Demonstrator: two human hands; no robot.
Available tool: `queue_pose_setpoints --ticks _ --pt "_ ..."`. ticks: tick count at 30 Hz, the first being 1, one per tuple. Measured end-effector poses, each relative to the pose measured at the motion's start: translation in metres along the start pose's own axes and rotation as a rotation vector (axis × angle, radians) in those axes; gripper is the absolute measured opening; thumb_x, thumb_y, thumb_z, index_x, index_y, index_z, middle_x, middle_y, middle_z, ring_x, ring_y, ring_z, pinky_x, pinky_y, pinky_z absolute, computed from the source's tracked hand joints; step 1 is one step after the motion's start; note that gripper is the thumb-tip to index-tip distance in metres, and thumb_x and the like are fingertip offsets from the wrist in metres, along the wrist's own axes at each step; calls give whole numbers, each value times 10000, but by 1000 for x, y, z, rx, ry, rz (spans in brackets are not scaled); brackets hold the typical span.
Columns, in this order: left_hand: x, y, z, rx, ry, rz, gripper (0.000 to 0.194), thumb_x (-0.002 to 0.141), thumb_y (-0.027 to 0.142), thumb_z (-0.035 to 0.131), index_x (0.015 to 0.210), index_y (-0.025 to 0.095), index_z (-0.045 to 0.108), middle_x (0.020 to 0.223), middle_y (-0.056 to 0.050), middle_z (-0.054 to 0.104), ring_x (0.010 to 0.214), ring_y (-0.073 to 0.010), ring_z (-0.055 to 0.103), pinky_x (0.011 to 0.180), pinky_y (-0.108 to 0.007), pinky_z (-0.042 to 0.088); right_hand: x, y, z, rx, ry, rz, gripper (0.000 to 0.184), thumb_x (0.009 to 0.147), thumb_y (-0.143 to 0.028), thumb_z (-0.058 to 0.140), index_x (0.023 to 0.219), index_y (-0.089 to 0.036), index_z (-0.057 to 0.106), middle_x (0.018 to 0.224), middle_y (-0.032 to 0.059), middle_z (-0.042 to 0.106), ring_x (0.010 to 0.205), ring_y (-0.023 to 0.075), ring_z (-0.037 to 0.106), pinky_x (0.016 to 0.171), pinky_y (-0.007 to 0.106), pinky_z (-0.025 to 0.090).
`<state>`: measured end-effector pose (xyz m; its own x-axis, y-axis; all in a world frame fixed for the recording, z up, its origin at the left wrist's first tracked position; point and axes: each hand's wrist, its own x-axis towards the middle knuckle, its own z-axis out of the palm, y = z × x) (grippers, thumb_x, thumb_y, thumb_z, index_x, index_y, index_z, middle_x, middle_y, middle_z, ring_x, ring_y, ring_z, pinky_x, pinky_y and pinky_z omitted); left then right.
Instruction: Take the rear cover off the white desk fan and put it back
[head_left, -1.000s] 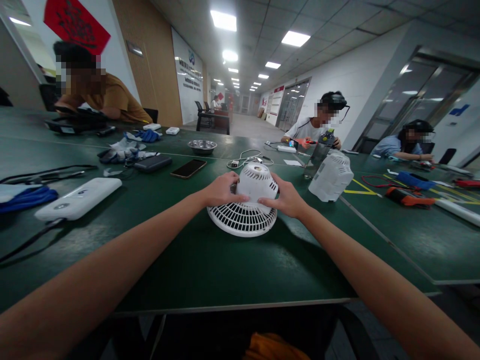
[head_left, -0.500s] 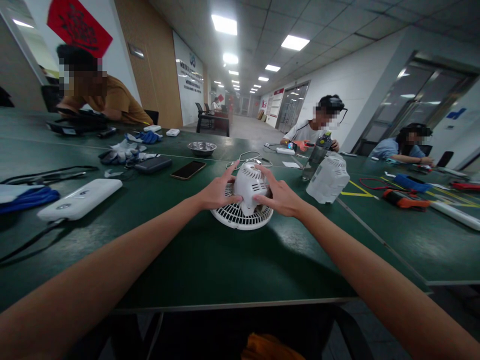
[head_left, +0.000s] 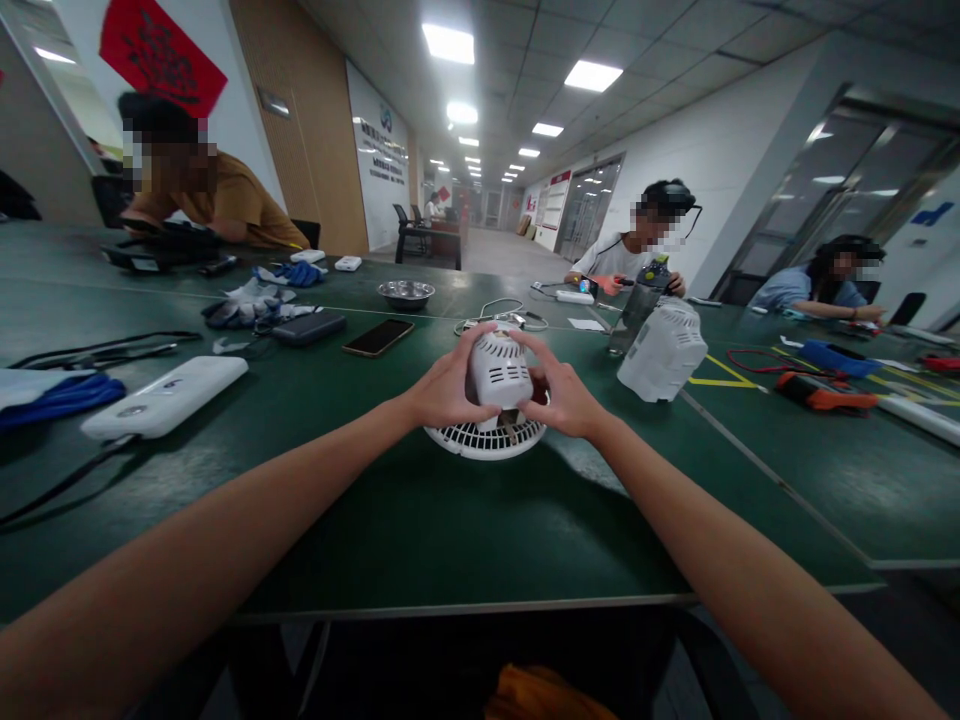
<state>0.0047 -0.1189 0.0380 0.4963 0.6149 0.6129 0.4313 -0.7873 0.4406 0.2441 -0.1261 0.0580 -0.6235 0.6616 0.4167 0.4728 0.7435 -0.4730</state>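
Between my two hands is a white slotted fan motor cover, raised a little over a round white fan grille that lies on the green table. My left hand grips the cover's left side, thumb at its lower edge. On the other side my right hand holds it with fingers over the top and thumb at the bottom right. Beneath the cover, a darker inner part shows above the grille; its details are too small to make out. A white cord lies looped behind the grille.
Right of my hands stand a white plastic housing and a clear bottle. A phone, a metal bowl and a white power bank are leftward. An orange multimeter lies far right. Several people sit around the table.
The motor cover has tilted and lifted off the part under it, exposing a darker inside. Both hands have closed further around it, and the view has shifted slightly.
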Motion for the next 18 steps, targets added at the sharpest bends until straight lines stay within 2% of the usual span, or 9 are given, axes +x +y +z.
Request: queue_pose_setpoints --ticks 5,9,14,16,18 --pt "2 -3 1 18 0 -31 1062 631 443 821 1460 269 182 1351 -157 493 1062 -351 622 912 -505 511 1 2 1 -6 12 12 920 732 -285 631 1550 -284 209 744 -21 665 584 188 574 653 396 554" --pt "3 -2 -3 -6 -36 -24 1038 641 482 821 1448 279 200 1352 -153 495 1107 -358 605 941 -512 500 1 3 0 -15 1 -9 918 736 -280 634 1550 -277 207 719 -32 642 580 184 563 674 396 549" --pt "5 -12 -9 -96 -117 25 1146 572 522 870 1467 277 198 1437 -175 450 1242 -396 534 1051 -535 438 0 6 -3 -26 -28 -21 894 763 -319 650 1546 -276 220 728 -30 644 609 190 574 728 412 545" --pt "6 -16 -11 -96 -133 40 1203 531 529 891 1479 273 196 1462 -183 436 1277 -415 509 1084 -547 405 -1 6 -2 -34 -26 -14 896 777 -340 660 1550 -280 210 783 -11 670 644 203 599 758 435 548" --pt "6 -17 -10 -79 -142 43 1235 512 532 901 1490 270 195 1478 -188 431 1288 -422 503 1091 -551 399 -1 5 2 -56 1 -9 915 790 -397 685 1556 -290 197 947 38 705 750 242 647 821 482 545"
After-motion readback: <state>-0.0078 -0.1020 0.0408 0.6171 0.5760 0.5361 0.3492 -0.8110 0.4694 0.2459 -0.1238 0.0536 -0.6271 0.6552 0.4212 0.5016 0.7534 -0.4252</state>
